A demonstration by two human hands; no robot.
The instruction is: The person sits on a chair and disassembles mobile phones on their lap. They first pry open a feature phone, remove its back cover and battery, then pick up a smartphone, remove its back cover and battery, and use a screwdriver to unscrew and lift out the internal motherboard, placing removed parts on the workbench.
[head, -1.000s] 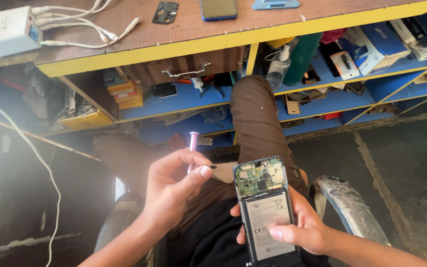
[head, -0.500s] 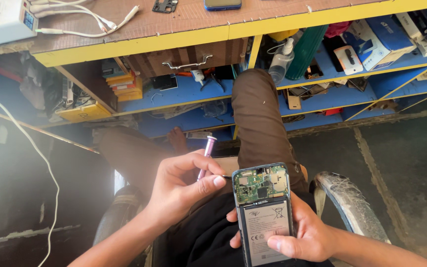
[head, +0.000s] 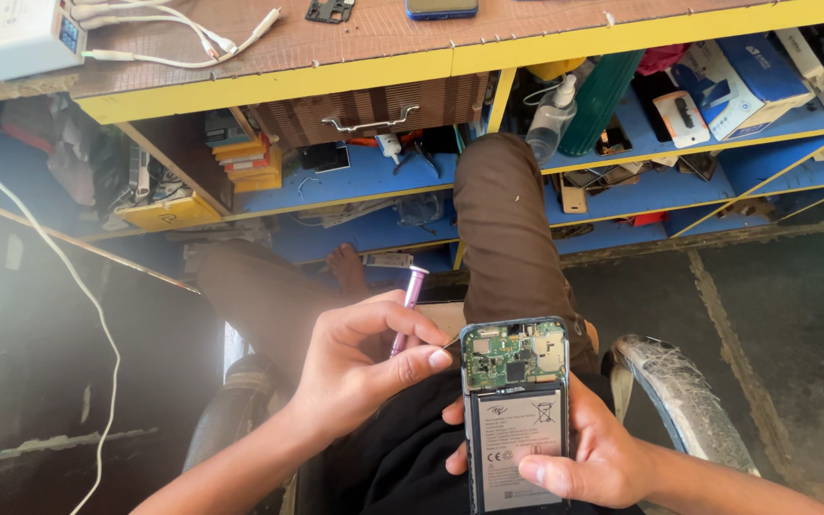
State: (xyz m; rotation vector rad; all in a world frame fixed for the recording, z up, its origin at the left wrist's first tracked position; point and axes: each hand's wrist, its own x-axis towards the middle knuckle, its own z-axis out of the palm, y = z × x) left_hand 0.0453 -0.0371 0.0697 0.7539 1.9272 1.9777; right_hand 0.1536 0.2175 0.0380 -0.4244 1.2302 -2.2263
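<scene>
Green circuit board is exposed at the top of an opened smartphone [head: 515,410], whose back cover is off and whose pale battery fills the lower part. The phone is cradled face down in the right hand [head: 584,453], with the thumb laid across the battery's lower edge and the fingers wrapped behind the case, so the grip is closed firmly around the phone. It is held over the lap, just above a black garment.

A pink-handled screwdriver [head: 406,307] is pinched in the left hand [head: 360,372] between thumb and bent fingers, its handle pointing up and away and its thin metal tip reaching toward the upper left corner of the circuit board. Whether the tip touches the board cannot be told.

Brown trousers [head: 503,224] are seen on a raised knee beyond the phone. Behind it a workbench [head: 364,72] with a yellow edge is seen, with blue shelves [head: 374,181] below packed with boxes, a spray bottle [head: 550,119] and small parts. A white charging unit [head: 16,36] with white cables is set on the benchtop at the left.
</scene>
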